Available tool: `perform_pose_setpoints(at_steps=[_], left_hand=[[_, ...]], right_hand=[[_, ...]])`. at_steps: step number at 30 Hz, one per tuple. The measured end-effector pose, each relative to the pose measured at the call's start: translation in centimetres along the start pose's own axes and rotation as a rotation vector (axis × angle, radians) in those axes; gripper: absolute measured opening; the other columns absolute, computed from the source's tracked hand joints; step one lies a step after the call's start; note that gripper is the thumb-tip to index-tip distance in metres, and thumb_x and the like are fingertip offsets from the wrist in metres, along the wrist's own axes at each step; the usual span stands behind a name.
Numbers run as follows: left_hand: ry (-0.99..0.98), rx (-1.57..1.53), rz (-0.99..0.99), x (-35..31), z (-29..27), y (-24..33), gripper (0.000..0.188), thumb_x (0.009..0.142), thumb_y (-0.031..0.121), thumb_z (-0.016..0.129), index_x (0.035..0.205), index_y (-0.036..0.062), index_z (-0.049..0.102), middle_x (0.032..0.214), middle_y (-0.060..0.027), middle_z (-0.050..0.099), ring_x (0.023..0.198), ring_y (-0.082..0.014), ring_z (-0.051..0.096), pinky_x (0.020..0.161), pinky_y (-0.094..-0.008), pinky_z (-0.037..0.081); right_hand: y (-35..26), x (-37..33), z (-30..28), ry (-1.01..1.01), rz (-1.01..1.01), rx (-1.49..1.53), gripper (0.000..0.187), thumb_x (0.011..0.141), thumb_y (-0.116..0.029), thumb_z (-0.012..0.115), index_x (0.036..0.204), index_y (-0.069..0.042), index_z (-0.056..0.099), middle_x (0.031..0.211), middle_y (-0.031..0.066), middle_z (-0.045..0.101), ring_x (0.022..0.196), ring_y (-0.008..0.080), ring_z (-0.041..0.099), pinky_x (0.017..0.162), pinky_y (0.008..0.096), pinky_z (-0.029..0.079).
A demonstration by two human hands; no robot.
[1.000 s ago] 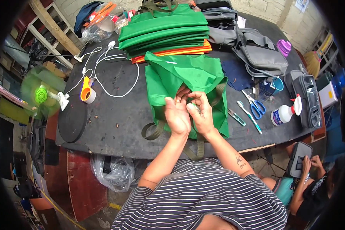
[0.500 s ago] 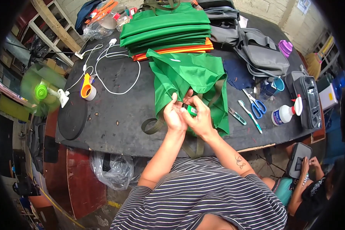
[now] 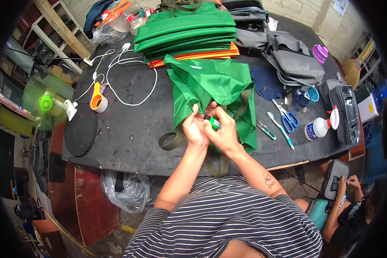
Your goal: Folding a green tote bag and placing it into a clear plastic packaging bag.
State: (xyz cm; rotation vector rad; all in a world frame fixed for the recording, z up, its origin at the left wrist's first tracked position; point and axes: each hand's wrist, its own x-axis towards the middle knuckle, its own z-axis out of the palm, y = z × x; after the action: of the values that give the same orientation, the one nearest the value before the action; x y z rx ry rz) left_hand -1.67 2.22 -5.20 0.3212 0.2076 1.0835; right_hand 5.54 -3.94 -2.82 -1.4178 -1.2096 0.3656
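Observation:
A green fabric bag [image 3: 219,79] with olive webbing straps [image 3: 173,142] lies loosely spread on the dark table in front of me. My left hand [image 3: 196,131] is curled at its near edge, the thumb and fingers pinching a bit of the green cloth. Close against it, my right hand [image 3: 225,133] is closed round a small green lighter [image 3: 215,124] whose black top points at the pinched cloth. No flame can be made out. The fingertips partly hide the spot where cloth and lighter meet.
Folded green bags [image 3: 185,32] are stacked at the back, grey bags [image 3: 296,62] beside them. To the right lie thread snips [image 3: 266,130], a toothbrush [image 3: 281,130], blue-handled scissors [image 3: 289,120] and a spray bottle [image 3: 318,128]. A tape roll [image 3: 99,103], cable [image 3: 129,103] and running fan [image 3: 47,103] are left. Another person [image 3: 344,210] sits lower right.
Both hands stay in nearly the same place at the bag's edge. The lighter in my right hand has tilted or shifted very slightly.

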Motion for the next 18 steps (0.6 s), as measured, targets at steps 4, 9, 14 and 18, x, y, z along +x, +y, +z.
perform_pose_setpoints(at_steps=[4,9,14,18], left_hand=[[0.009,0.009,0.007,-0.21,0.55,0.11,0.034,0.093,0.022,0.045,0.111,-0.0047,0.055,0.100,-0.0207,0.064,0.095,-0.0292,0.061,0.088,-0.0403,0.048],[-0.021,-0.018,0.003,-0.10,0.38,0.11,0.027,0.091,0.019,0.050,0.110,-0.0004,0.055,0.099,-0.0192,0.065,0.093,-0.0300,0.064,0.081,-0.0396,0.052],[-0.012,-0.011,0.007,-0.24,0.45,0.02,0.031,0.091,0.020,0.049,0.113,-0.0017,0.055,0.100,-0.0186,0.065,0.092,-0.0295,0.063,0.083,-0.0406,0.051],[-0.034,-0.012,0.012,-0.34,0.55,-0.01,0.034,0.092,0.021,0.045,0.113,-0.0044,0.054,0.100,-0.0195,0.063,0.097,-0.0293,0.061,0.091,-0.0411,0.046]], right_hand=[[-0.17,0.03,-0.19,-0.010,-0.072,-0.043,0.022,0.071,-0.012,0.064,0.085,0.001,0.053,0.079,0.0148,0.061,0.074,0.0269,0.062,0.068,0.0348,0.049],[-0.45,0.03,-0.15,0.000,-0.052,-0.015,0.020,0.072,-0.009,0.064,0.083,0.001,0.051,0.077,0.0140,0.059,0.070,0.0225,0.059,0.068,0.0328,0.048],[-0.46,-0.11,-0.26,-0.006,-0.024,0.013,0.022,0.072,-0.012,0.066,0.084,0.000,0.052,0.079,0.0153,0.061,0.072,0.0296,0.063,0.067,0.0362,0.050],[-0.16,-0.16,-0.38,-0.010,-0.034,0.012,0.023,0.074,-0.013,0.066,0.086,0.000,0.051,0.079,0.0154,0.060,0.073,0.0282,0.062,0.068,0.0349,0.049]])
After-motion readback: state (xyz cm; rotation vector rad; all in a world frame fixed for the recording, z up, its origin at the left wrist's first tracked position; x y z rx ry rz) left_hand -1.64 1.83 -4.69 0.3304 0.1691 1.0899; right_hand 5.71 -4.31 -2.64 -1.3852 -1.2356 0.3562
